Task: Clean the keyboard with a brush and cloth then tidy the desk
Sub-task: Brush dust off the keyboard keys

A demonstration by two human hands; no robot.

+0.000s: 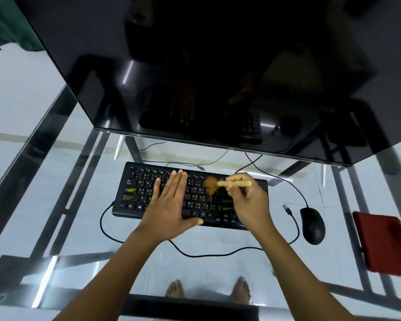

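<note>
A black keyboard [134,188] lies on the glass desk [63,228] in front of the monitor. My left hand [171,205] rests flat on its middle keys, fingers spread and holding nothing. My right hand [248,200] grips the wooden handle of a small brush [220,184], whose brown bristles are blurred over the keys right of centre. Small green leaf bits [130,189] sit on the keys at the left, and another green bit [227,208] lies near my right hand. A folded red cloth [384,242] lies at the desk's right edge.
A large dark monitor [218,66] hangs over the back of the desk. A black mouse [313,224] sits right of the keyboard, with a loose USB plug [287,209] and black cables [195,253] around. My bare feet [175,288] show through the glass.
</note>
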